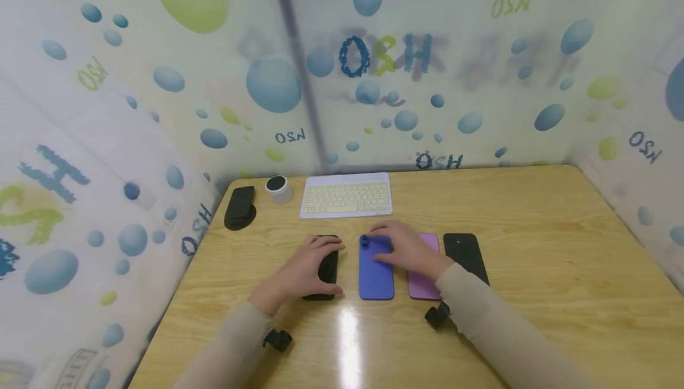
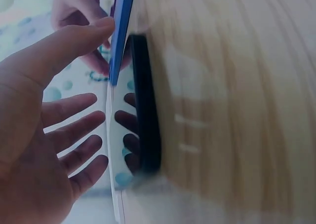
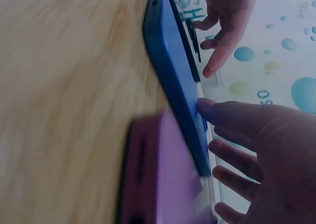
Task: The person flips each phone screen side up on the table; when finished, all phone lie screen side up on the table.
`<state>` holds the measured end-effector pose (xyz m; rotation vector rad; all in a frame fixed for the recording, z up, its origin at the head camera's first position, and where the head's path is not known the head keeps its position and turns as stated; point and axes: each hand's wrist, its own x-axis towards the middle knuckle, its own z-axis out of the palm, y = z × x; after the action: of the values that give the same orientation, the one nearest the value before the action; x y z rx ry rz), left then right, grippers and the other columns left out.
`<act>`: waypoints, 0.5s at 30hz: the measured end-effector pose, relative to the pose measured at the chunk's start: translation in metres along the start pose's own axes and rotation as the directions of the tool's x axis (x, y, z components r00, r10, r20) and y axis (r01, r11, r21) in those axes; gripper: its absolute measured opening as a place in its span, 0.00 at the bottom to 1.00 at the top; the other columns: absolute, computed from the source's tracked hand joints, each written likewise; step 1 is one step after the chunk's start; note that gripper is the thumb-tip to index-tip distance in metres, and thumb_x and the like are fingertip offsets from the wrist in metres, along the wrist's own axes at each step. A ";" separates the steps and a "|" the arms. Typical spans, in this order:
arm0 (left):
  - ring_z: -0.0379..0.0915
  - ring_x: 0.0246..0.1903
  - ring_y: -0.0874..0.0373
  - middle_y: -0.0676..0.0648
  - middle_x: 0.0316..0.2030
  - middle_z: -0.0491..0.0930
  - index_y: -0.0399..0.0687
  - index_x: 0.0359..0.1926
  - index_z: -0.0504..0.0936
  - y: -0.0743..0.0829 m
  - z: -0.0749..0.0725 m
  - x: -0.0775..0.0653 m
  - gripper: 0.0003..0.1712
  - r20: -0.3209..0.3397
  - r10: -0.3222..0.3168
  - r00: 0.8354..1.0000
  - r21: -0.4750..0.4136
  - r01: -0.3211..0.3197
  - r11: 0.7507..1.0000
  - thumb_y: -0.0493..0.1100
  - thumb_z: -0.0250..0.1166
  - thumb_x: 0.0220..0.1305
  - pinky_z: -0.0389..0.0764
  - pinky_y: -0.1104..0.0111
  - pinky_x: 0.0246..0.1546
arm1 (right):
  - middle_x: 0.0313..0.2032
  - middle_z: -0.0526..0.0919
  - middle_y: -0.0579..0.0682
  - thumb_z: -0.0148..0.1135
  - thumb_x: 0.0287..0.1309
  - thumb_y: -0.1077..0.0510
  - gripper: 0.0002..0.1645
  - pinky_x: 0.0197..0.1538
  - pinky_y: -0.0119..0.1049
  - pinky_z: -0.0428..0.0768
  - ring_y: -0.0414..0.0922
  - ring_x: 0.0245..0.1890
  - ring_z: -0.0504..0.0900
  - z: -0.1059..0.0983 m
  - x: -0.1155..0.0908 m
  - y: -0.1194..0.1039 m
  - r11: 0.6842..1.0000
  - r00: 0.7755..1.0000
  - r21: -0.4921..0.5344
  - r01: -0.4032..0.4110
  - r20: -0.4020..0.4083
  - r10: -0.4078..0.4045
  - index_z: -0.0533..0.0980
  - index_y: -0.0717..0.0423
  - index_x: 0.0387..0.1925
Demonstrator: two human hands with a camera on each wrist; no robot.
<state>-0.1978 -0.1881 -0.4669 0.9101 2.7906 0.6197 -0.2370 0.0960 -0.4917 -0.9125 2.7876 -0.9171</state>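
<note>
My left hand (image 1: 304, 267) hovers over a black phone (image 1: 328, 267), thumb and fingers spread apart. In the left wrist view the fingers are reflected in the phone's glossy face (image 2: 129, 135), with a gap between them and it. A blue phone (image 1: 376, 282) lies beside it, its camera lenses at the far left corner. Over the blue phone is my right hand (image 1: 408, 249), its fingers loosely spread near the far end and holding nothing. The right wrist view shows its thumb close to the blue phone's back (image 3: 180, 61). Partly under the right hand lies a pink phone (image 1: 424, 285).
Another black phone (image 1: 464, 249) lies to the right of the pink one, partly behind the right sleeve. A white keyboard (image 1: 346, 198) is at the back. Left of it stand a small white cylinder with a dark top (image 1: 279, 190) and a black device on a round base (image 1: 240, 208).
</note>
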 end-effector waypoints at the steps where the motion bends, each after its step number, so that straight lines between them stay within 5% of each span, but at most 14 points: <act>1: 0.61 0.69 0.45 0.46 0.73 0.69 0.48 0.71 0.74 0.002 0.002 0.002 0.52 0.006 0.005 1.000 0.011 -0.005 1.000 0.62 0.81 0.48 0.69 0.47 0.68 | 0.64 0.80 0.53 0.75 0.59 0.49 0.30 0.72 0.56 0.68 0.56 0.68 0.74 -0.003 -0.003 0.002 1.000 1.000 -0.001 0.002 -0.001 -0.002 0.81 0.53 0.62; 15: 0.63 0.65 0.50 0.49 0.71 0.72 0.50 0.71 0.75 0.024 0.018 0.019 0.53 0.056 0.034 0.998 0.062 -0.037 0.997 0.65 0.80 0.46 0.69 0.51 0.67 | 0.64 0.80 0.53 0.74 0.60 0.53 0.27 0.69 0.70 0.61 0.58 0.70 0.71 -0.017 -0.030 0.018 1.000 1.000 -0.022 0.001 -0.012 -0.002 0.82 0.54 0.61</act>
<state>-0.1959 -0.1536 -0.4728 0.9757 2.7648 0.5066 -0.2258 0.1333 -0.4910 -0.9151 2.8132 -0.8973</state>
